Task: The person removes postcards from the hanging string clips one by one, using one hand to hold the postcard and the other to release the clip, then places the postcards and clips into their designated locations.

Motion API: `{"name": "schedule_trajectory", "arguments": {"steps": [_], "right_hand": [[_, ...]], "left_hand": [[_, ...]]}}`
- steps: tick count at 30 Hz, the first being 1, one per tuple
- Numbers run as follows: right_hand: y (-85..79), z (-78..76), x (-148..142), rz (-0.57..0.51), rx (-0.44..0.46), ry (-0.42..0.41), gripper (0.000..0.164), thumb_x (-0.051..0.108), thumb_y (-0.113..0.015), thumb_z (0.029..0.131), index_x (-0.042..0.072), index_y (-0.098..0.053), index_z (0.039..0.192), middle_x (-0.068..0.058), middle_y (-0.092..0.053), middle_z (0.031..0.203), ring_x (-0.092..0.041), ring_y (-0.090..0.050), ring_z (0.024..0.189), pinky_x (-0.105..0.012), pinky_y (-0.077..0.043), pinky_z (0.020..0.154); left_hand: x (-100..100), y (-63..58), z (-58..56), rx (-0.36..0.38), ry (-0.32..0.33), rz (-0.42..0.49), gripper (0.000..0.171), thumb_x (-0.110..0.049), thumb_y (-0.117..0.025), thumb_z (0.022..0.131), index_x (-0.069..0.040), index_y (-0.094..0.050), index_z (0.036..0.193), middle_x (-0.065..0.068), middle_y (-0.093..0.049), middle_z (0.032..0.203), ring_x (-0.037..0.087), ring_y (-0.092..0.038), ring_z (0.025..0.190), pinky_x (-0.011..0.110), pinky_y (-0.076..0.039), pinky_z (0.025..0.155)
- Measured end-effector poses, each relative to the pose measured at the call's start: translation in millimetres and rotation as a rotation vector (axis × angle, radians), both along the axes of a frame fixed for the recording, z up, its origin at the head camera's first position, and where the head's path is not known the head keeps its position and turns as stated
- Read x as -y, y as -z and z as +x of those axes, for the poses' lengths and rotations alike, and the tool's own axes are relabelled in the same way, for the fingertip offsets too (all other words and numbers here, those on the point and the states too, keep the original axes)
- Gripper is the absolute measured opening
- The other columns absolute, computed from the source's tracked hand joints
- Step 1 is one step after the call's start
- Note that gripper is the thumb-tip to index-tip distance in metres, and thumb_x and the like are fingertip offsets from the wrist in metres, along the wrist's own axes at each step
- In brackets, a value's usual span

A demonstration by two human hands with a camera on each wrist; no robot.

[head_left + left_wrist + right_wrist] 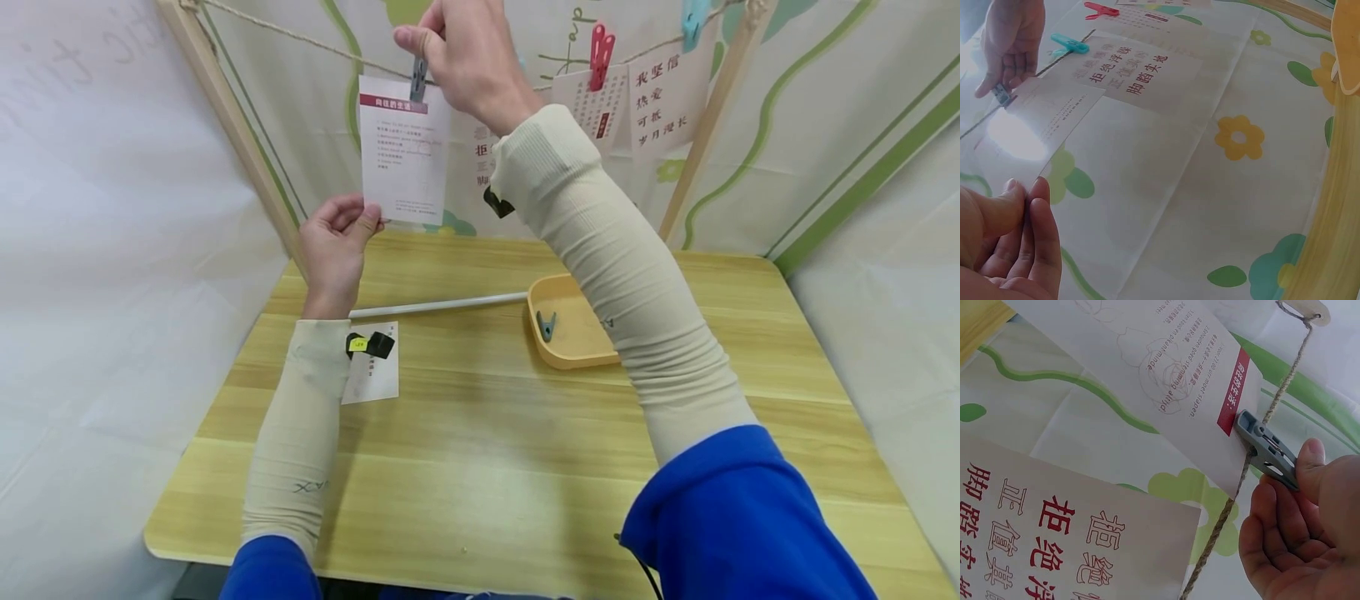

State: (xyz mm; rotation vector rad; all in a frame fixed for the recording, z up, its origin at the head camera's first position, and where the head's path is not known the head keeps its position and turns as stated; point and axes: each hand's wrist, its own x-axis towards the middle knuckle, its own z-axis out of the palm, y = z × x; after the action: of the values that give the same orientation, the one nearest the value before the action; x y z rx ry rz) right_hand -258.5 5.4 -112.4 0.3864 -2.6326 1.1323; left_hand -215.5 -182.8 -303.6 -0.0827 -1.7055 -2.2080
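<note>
A white card (403,158) with a red heading band hangs at the twine rope (1213,540), its top edge in the mouth of a grey clothespin (1266,449). My left hand (335,246) pinches the card's lower left corner between thumb and fingers; the left wrist view shows this grip from behind the thumb. Up at the rope, my right hand (1313,522) holds the clothespin's handle end between thumb and index finger, the other fingers curled below. In the left wrist view, glare whitens part of the card.
More cards hang along the rope under a red clothespin (601,57) and blue clothespins (694,21). Wooden posts (234,137) hold the rope. On the table (480,475) are a yellow tray (573,362) with a grey clothespin (546,327), a white rod (442,305) and another card (381,383).
</note>
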Motion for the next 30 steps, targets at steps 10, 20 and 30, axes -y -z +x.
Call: {"name": "schedule_trajectory", "arguments": {"steps": [10,20,30], "right_hand": [[-1.2,-0.2,-2,-0.043,-0.045,0.002,0.022,0.034,-0.066,0.101,0.014,-0.072,0.1,0.013,-0.054,0.085,-0.003,-0.045,0.082,-0.021,-0.04,0.079],[-1.6,-8.4,-8,-0.109,-0.06,0.0,0.021,0.034,-0.067,0.1,0.014,-0.069,0.108,0.011,-0.057,0.089,-0.004,-0.049,0.083,-0.024,-0.043,0.076],[-5.7,-4.1,-6,-0.138,-0.083,0.002,0.031,0.032,-0.064,0.102,0.018,-0.07,0.128,0.004,-0.071,0.119,-0.003,-0.056,0.095,-0.021,-0.048,0.088]], "left_hand": [[0,0.1,0.0,0.003,0.003,-0.008,0.011,-0.005,-0.078,0.093,-0.004,-0.074,0.103,0.005,-0.077,0.095,0.015,-0.074,0.083,0.024,-0.064,0.086],[-1,0.5,0.2,0.006,-0.005,-0.022,0.011,-0.005,-0.078,0.093,-0.005,-0.074,0.103,0.003,-0.077,0.095,0.014,-0.074,0.083,0.023,-0.064,0.086],[-2,0.5,-0.2,0.0,-0.007,-0.011,0.011,-0.003,-0.078,0.093,-0.005,-0.074,0.103,0.003,-0.077,0.094,0.014,-0.074,0.083,0.023,-0.064,0.085]]}}
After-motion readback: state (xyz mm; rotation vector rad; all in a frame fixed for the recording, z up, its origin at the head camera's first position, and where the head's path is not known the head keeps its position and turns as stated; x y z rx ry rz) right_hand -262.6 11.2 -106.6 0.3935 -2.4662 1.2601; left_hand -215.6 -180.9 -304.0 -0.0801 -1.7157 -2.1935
